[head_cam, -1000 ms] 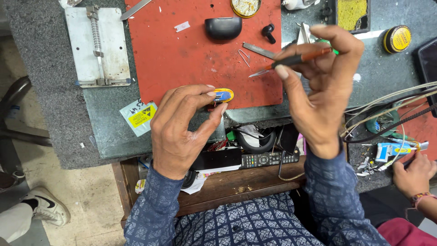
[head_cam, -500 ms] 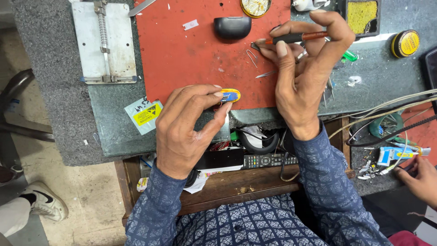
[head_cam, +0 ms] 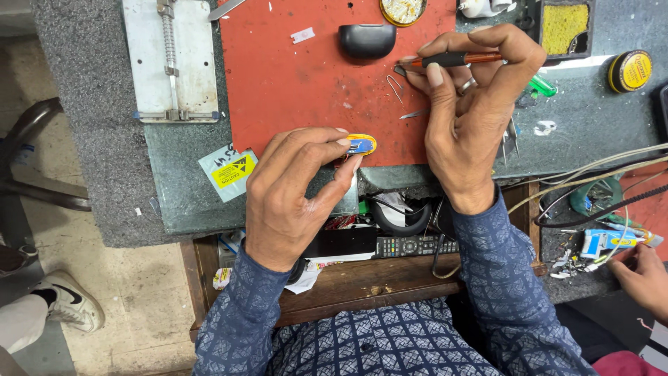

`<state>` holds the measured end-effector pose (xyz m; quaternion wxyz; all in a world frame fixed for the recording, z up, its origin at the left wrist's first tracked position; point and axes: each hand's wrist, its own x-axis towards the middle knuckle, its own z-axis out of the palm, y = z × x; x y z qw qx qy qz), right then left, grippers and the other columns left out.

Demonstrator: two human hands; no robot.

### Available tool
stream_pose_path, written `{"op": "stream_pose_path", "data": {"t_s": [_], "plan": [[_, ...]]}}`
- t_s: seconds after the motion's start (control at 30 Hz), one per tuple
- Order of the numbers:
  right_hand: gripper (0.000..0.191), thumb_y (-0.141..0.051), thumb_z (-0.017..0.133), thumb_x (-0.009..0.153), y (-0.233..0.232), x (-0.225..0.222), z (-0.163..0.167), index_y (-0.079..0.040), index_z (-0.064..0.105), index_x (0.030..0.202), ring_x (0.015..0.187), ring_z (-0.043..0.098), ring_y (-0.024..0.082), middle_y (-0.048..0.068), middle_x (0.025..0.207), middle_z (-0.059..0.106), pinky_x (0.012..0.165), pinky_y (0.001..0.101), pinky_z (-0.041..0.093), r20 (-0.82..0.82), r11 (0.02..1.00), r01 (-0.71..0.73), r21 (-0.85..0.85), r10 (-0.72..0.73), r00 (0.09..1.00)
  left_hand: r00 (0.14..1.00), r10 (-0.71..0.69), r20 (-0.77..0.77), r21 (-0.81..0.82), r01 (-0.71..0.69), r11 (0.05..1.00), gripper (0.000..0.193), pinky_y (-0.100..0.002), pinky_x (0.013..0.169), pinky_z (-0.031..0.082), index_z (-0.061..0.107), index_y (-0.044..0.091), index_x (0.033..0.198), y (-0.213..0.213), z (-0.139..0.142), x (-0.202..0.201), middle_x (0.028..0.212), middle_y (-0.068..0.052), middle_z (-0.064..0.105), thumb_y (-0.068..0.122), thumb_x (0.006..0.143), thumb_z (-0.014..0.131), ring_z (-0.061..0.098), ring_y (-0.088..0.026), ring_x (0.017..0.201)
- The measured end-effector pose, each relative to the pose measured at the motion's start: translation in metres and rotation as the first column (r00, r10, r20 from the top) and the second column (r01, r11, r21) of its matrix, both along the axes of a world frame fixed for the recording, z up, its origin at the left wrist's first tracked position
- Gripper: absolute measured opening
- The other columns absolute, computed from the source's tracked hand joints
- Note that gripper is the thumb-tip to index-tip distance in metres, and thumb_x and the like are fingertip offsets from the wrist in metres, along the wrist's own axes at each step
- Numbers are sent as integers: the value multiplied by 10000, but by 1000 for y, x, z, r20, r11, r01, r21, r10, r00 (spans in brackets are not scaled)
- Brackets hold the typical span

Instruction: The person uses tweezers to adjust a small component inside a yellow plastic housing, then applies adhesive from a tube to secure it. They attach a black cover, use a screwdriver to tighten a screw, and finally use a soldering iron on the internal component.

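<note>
My left hand (head_cam: 296,191) pinches a small yellow and blue oval part (head_cam: 361,144) between thumb and fingertips, at the near edge of the red mat (head_cam: 292,83). My right hand (head_cam: 470,115) grips a screwdriver with an orange and black handle (head_cam: 456,60), held level with its tip pointing left over the mat. A bent wire clip (head_cam: 395,87) and thin tweezers (head_cam: 415,113) lie on the mat just left of that hand.
A black oval case (head_cam: 367,40), a metal holder plate (head_cam: 171,59), a round yellow tin (head_cam: 630,70), a sponge tray (head_cam: 561,22) and a green tool (head_cam: 541,86) sit on the bench. Cables (head_cam: 598,174) run at right. Another person's hand (head_cam: 643,278) is lower right.
My right hand carried the screwdriver from mid-air forward and down over the mat, turning it level. My left hand kept hold of the small oval part.
</note>
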<state>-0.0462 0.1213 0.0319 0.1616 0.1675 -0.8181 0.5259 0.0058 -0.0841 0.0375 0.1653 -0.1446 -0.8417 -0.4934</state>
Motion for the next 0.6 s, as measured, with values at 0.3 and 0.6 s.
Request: {"op": "stream_pose_path", "data": {"t_s": [0.3, 0.6], "plan": [[394, 182, 482, 1195, 0, 1, 0, -76, 243, 1373, 1111, 618, 157, 143, 1303, 538, 1041, 317, 665, 10, 1000, -4, -17, 4, 1000, 1000, -5, -2, -4, 5, 1000, 208, -361, 886, 574, 688, 59, 1055, -1, 0, 1, 1137, -59, 717, 55, 917, 844, 701, -232, 1033], [389, 175, 488, 1199, 0, 0, -1, -70, 244, 1378, 1166, 654, 159, 143, 1320, 524, 1027, 318, 621, -6, 1000, -4, 6, 4, 1000, 1000, 0, -7, 1, 0, 1000, 208, -360, 899, 578, 690, 59, 1061, 0, 0, 0, 1137, -58, 717, 53, 921, 844, 703, -231, 1045]]}}
